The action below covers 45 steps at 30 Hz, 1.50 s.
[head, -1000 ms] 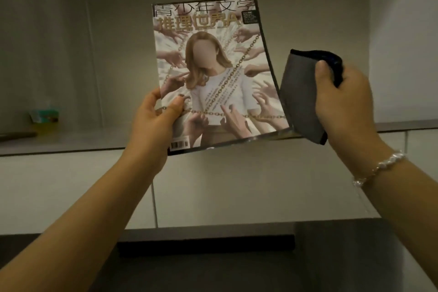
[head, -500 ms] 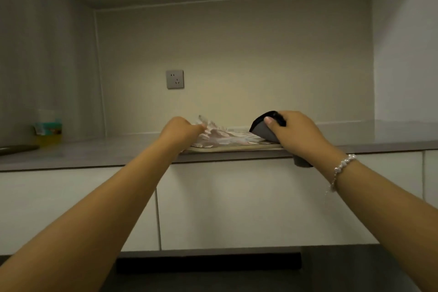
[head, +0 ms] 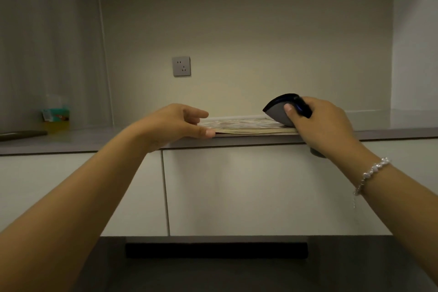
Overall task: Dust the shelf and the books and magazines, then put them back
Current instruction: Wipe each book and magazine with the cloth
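At mid-frame the magazines (head: 246,125) lie flat on the shelf (head: 94,138). The left hand (head: 175,123), fingers loosely straight, steadies their near corner, probably to square them. The right hand (head: 317,123) grips the folded cloth (head: 279,111) just above the stack's right end.

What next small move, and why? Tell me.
Probably nudge the magazine stack further back with the left hand: it lies flat at the shelf front edge, thumb at its corner, while the right hand grips the cloth.
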Each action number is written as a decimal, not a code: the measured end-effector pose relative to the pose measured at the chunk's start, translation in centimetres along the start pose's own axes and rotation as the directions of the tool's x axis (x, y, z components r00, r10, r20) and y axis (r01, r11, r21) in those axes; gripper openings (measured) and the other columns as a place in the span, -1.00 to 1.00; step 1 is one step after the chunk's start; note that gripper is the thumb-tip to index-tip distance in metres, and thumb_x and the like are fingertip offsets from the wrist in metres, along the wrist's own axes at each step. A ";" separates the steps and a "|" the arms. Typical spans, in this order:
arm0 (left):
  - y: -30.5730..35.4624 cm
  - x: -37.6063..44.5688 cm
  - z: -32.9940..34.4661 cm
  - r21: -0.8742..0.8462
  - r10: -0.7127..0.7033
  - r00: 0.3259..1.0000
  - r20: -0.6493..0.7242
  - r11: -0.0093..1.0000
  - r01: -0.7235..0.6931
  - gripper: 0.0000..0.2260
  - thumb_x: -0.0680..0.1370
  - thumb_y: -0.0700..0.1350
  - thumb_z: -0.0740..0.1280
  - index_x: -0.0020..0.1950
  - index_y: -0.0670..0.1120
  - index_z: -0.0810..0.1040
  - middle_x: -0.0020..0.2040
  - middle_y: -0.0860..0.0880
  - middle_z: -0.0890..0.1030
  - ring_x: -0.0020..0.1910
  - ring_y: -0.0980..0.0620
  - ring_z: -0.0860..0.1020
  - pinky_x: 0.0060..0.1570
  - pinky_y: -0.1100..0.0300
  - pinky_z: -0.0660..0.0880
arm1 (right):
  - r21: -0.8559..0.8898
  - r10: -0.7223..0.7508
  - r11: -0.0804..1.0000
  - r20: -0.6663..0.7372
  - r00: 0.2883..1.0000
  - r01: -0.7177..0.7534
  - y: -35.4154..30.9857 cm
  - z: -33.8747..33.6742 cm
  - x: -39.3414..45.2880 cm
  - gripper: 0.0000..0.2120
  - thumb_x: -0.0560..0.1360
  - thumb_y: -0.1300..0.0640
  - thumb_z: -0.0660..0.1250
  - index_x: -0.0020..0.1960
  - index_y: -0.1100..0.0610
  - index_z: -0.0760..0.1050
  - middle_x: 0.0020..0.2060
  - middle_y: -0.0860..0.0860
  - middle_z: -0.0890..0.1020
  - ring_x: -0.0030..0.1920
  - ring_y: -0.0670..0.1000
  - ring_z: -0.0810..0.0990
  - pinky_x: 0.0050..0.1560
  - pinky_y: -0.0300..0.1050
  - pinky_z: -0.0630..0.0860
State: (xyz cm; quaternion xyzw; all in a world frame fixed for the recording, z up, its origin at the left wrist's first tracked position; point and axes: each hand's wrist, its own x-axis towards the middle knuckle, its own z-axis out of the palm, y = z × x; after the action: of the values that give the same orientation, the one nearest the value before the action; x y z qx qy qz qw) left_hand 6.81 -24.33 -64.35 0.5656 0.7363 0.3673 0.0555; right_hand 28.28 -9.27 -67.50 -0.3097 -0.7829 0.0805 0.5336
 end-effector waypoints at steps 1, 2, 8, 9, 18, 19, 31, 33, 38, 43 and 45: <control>0.0 0.1 0.1 -0.024 0.001 1.000 -0.013 1.000 -0.001 -0.33 0.29 0.08 0.48 0.39 0.02 0.44 0.28 -0.03 0.51 0.20 0.03 0.47 0.23 0.21 0.31 | 0.012 -0.006 1.000 -0.015 1.000 0.006 0.0 0.0 0.0 -0.82 0.59 -0.05 0.17 -0.04 0.02 0.47 -0.26 0.00 0.51 -0.36 -0.19 0.35 -0.43 -0.28 0.23; 0.0 0.3 0.2 -0.030 0.001 1.000 -0.019 1.000 -0.002 -0.36 0.33 0.04 0.49 0.39 0.01 0.44 0.28 -0.03 0.52 0.20 0.03 0.48 0.22 0.22 0.31 | 0.028 -0.008 1.000 -0.034 0.999 0.008 0.1 0.0 -0.1 -0.81 0.59 -0.04 0.17 -0.01 0.04 0.49 -0.25 0.01 0.51 -0.36 -0.18 0.35 -0.44 -0.31 0.23; 0.2 0.5 0.7 0.067 -0.013 1.000 -0.012 0.998 0.014 -0.50 0.40 0.09 0.45 0.31 0.02 0.53 0.20 0.04 0.57 0.19 0.03 0.49 0.29 0.16 0.34 | 0.143 -0.018 0.989 -0.179 0.984 0.044 0.2 0.0 -1.3 -0.74 0.59 0.02 0.21 -0.05 0.21 0.52 -0.34 -0.03 0.50 -0.33 -0.08 0.43 -0.38 -0.38 0.30; 0.3 0.2 0.9 0.071 -0.001 1.000 -0.022 0.997 0.002 -0.52 0.40 0.11 0.44 0.30 0.02 0.54 0.18 0.05 0.57 0.18 0.03 0.50 0.28 0.15 0.36 | 0.165 -0.008 0.985 -0.199 0.980 0.042 0.2 0.2 -1.7 -0.71 0.59 0.01 0.20 -0.04 0.23 0.53 -0.31 0.02 0.54 -0.29 0.00 0.47 -0.30 -0.25 0.34; 1.9 -4.7 8.6 -0.174 0.161 0.846 -0.508 0.943 -0.284 -0.80 0.55 0.05 0.32 0.16 0.11 0.56 0.16 0.19 0.51 0.14 0.25 0.44 -0.04 0.50 0.29 | 0.326 0.058 0.944 -0.335 0.941 0.058 -0.6 0.8 -7.4 -0.67 0.57 -0.13 0.15 -0.01 0.11 0.51 -0.24 0.02 0.56 -0.10 0.09 0.53 -0.04 0.01 0.48; 1.8 -5.5 9.5 -0.187 0.173 0.819 -0.547 0.928 -0.321 -0.83 0.55 0.04 0.31 0.14 0.13 0.56 0.16 0.21 0.50 0.15 0.29 0.42 0.00 0.53 0.26 | 0.372 0.081 0.927 -0.319 0.944 0.047 -0.6 0.9 -8.2 -0.72 0.59 -0.09 0.17 0.01 0.10 0.51 -0.24 -0.02 0.55 -0.12 -0.02 0.53 -0.11 -0.16 0.47; -6.0 -11.5 21.3 -0.463 0.037 0.957 -0.287 0.870 -0.172 -0.86 0.59 -0.06 0.27 0.10 0.07 0.58 -0.01 0.21 0.60 -0.01 0.39 0.52 -0.13 0.56 0.41 | 0.445 0.241 0.866 0.025 0.970 -0.227 3.9 7.7 -20.0 -0.80 0.56 0.03 0.25 -0.17 0.11 0.51 -0.32 -0.04 0.58 -0.30 -0.13 0.50 -0.38 -0.32 0.35; -8.2 -12.6 23.3 -0.479 0.010 0.979 -0.206 0.871 -0.110 -0.86 0.58 -0.08 0.28 0.10 0.05 0.57 -0.04 0.18 0.61 -0.05 0.33 0.56 -0.13 0.50 0.46 | 0.419 0.260 0.863 0.112 0.959 -0.283 5.2 9.2 -22.4 -0.84 0.56 0.03 0.26 -0.16 0.03 0.52 -0.32 -0.06 0.59 -0.27 -0.11 0.52 -0.37 -0.31 0.36; -14.7 -16.0 28.4 -0.457 -0.087 0.994 -0.062 0.888 0.049 -0.88 0.57 -0.08 0.29 0.04 0.13 0.55 -0.04 0.13 0.62 -0.05 0.17 0.60 -0.01 0.26 0.54 | 0.278 0.350 0.839 0.382 0.855 -0.468 8.4 12.7 -28.4 -0.88 0.56 -0.01 0.25 0.00 -0.04 0.55 -0.24 -0.14 0.60 -0.21 -0.15 0.54 -0.31 -0.41 0.38; -20.3 -19.4 33.0 -0.416 -0.220 0.971 0.091 0.878 0.238 -0.89 0.59 -0.07 0.26 0.03 0.15 0.51 -0.06 0.12 0.60 -0.10 0.18 0.61 -0.05 0.24 0.56 | 0.114 0.387 0.814 0.625 0.678 -0.569 10.7 15.2 -34.2 -0.75 0.57 -0.05 0.22 0.14 0.03 0.54 -0.13 0.03 0.64 -0.13 0.05 0.61 -0.12 -0.01 0.55; -22.3 -20.7 34.8 -0.394 -0.291 0.945 0.149 0.859 0.327 -0.89 0.60 -0.07 0.25 0.04 0.13 0.51 -0.02 0.12 0.59 -0.09 0.19 0.61 -0.06 0.29 0.55 | 0.072 0.393 0.810 0.671 0.629 -0.582 11.7 16.0 -36.4 -0.74 0.57 -0.05 0.21 0.15 0.03 0.54 -0.10 0.04 0.65 -0.12 0.04 0.61 -0.10 -0.01 0.56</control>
State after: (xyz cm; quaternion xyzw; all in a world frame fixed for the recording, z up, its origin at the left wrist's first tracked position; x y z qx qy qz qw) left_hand 13.82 -27.81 -109.94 0.4302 0.7198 0.4769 0.2634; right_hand 27.50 -17.46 -108.07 -0.3873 -0.7790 0.4323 0.2370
